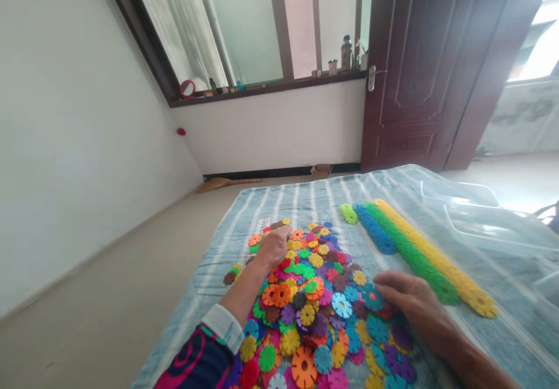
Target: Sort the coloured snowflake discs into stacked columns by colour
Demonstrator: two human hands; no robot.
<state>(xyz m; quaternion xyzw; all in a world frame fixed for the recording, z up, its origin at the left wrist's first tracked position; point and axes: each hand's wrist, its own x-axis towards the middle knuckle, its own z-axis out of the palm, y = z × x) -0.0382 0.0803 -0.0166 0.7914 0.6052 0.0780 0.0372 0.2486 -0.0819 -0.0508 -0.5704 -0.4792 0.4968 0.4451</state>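
A broad heap of notched plastic discs in many colours (308, 259) lies on the striped cloth (209, 267). My left hand (274, 246) is over the far left part of the heap, fingers drawn together and pointing away from me; whatever they pinch is hidden. At the heap's right edge, my right hand (406, 293) has its thumb and fingers closed at a teal-blue notched disc (372, 297). Right of the heap, discs are lined up in overlapping rows: a yellow row (432, 255), a green row (408, 249), a blue row (374, 229) and a short lime-green row (349, 213).
Clear plastic boxes (493, 226) stand at the cloth's right side. Beyond the far edge are a wall, a window sill (271, 89) with small items, and a dark red door (410, 69). A broom (218, 184) lies on the floor at the far left.
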